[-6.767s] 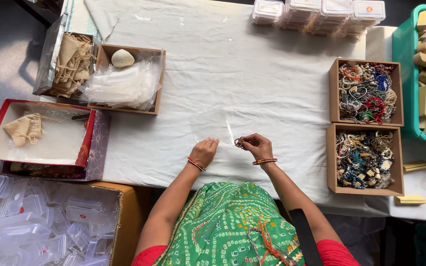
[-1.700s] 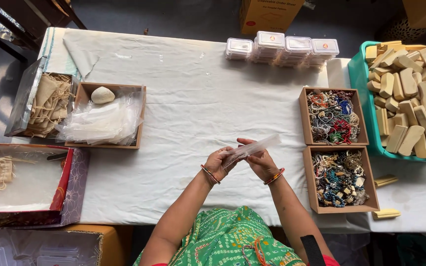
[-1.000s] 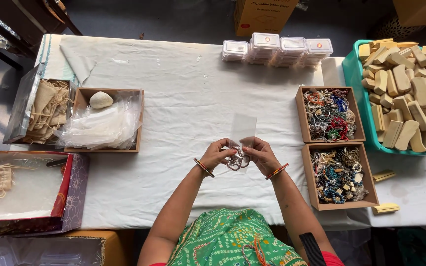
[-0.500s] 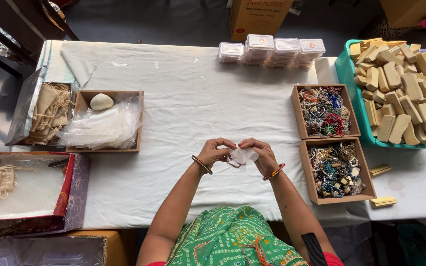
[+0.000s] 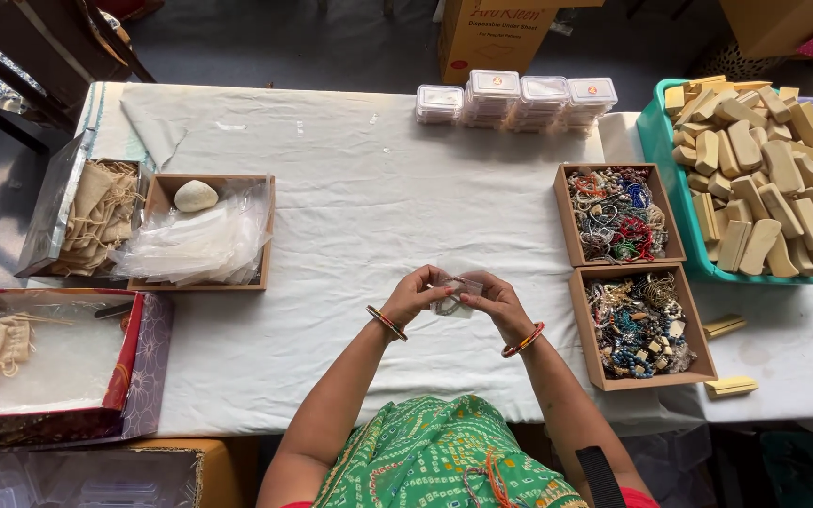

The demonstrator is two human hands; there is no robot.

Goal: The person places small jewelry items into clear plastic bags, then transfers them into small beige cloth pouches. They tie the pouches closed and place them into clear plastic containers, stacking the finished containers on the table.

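Observation:
Both my hands meet above the white tablecloth (image 5: 350,216), just in front of my body. My left hand (image 5: 418,293) and my right hand (image 5: 494,301) pinch a small clear plastic pouch (image 5: 453,297) between them, with a piece of beaded jewellery inside it. The pouch is folded small between my fingertips. Each wrist wears a red and gold bangle.
Two brown boxes of beaded jewellery (image 5: 621,214) (image 5: 641,326) sit to my right. A teal crate of tan wooden blocks (image 5: 762,179) stands far right. A box of clear pouches with a white stone (image 5: 201,231) and a foil bag of cloth pouches (image 5: 89,218) lie left. Stacked clear plastic cases (image 5: 519,99) line the far edge.
The pouch stood tall and flat between my hands before; now it is folded down small between my fingertips. My hands stayed in the same spot.

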